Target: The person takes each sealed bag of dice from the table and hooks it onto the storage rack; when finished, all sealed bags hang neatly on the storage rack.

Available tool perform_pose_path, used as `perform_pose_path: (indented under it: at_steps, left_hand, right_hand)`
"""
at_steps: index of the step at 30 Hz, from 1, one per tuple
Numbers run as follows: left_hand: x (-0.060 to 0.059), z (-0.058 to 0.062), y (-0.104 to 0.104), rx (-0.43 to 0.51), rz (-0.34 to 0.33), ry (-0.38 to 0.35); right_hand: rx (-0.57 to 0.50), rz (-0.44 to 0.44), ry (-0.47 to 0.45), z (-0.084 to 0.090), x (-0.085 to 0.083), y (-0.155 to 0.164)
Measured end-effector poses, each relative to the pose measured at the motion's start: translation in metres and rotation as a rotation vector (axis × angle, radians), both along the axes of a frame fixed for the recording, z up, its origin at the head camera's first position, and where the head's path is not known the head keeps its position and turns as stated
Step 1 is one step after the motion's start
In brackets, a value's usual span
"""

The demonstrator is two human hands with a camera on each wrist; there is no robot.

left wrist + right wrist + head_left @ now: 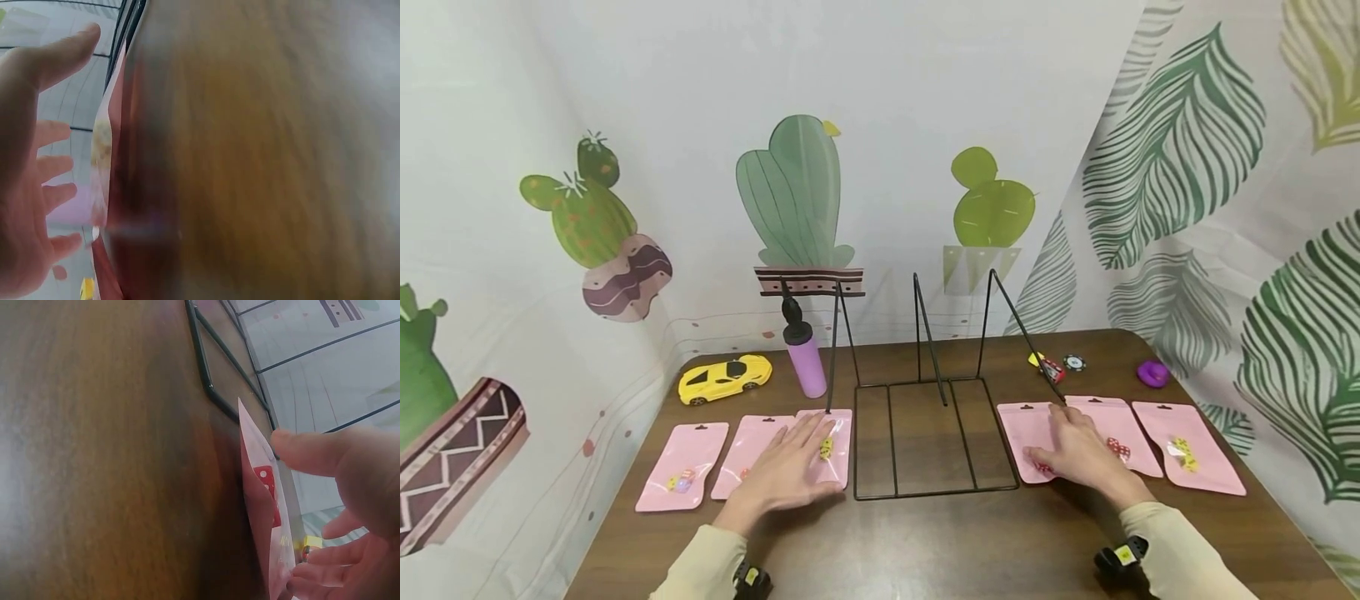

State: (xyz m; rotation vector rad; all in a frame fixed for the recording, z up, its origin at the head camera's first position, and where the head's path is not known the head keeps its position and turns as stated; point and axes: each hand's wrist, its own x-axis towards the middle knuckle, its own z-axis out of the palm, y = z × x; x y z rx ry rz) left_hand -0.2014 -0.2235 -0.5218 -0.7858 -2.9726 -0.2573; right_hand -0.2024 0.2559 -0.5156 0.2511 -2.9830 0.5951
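My left hand (786,467) is spread with straight fingers over two pink zip pouches on the left, a middle one (756,437) and an inner one (844,425) with a yellow item inside. In the left wrist view its thumb and fingers stand apart, gripping nothing. My right hand (1078,454) reaches over an inner pink pouch (1018,425) holding red dice. The right wrist view shows its fingers loosely bent and the thumb beside that pouch's edge (257,500); contact is hard to tell. Between the hands stands a black wire rack (936,493).
An outer left pouch (681,442), a right pouch with red dice (1105,417) and a far-right pouch (1187,425) lie flat. Behind are a yellow toy car (725,379), a purple pump (807,365), a poker chip (1075,362) and a purple item (1153,373).
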Motion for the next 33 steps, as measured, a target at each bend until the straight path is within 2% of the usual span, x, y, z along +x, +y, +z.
perform_pose_path:
  at_steps: [6, 15, 20, 29, 33]
  left_hand:
    - [-0.007, 0.000, 0.013, -0.067, -0.012, -0.012]
    - [-0.011, -0.002, 0.027, -0.081, -0.040, -0.054]
    - [-0.014, -0.004, 0.032, -0.058, -0.041, -0.057]
    - [-0.014, -0.006, 0.036, -0.111, -0.029, -0.094]
    - [-0.016, -0.007, 0.038, -0.117, -0.031, -0.089]
  right_hand:
    - [0.024, -0.010, -0.023, -0.004, -0.002, -0.003]
    - [0.047, -0.062, -0.068, -0.005, -0.001, -0.005]
    - [0.012, -0.078, -0.081, -0.004, -0.001, -0.006]
    - [-0.039, -0.140, -0.114, -0.007, -0.001, -0.008]
    - [-0.073, -0.162, -0.130, -0.007, 0.000, -0.010]
